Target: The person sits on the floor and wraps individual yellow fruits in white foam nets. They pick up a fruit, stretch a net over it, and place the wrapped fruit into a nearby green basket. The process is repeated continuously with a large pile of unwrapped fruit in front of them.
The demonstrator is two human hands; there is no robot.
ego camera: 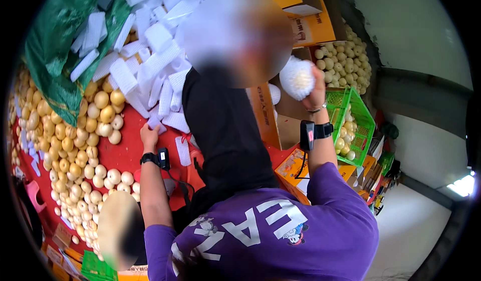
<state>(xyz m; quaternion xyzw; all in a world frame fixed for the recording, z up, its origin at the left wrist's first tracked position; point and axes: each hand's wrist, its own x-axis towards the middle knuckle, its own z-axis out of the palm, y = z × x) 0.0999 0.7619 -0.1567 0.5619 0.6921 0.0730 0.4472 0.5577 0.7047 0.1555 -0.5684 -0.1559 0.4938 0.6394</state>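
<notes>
My left hand [150,136] holds a white foam net sleeve [156,125] between thumb and fingers, beside a large heap of similar foam net sleeves [154,63]. Raised at the right, my right hand [317,87] grips a round fruit in a white foam net [297,78] above an open cardboard box [291,110]. More net-wrapped fruit [274,94] shows at that box's left side. Loose pale yellow round fruit [64,130] lies in a broad pile left of my left hand.
A green plastic crate [362,142] with fruit stands at the right, below another fruit pile [344,63]. Orange cartons [293,168] are near my right forearm. A green plastic sheet [56,48] lies upper left. Blurred patches cover parts of the view.
</notes>
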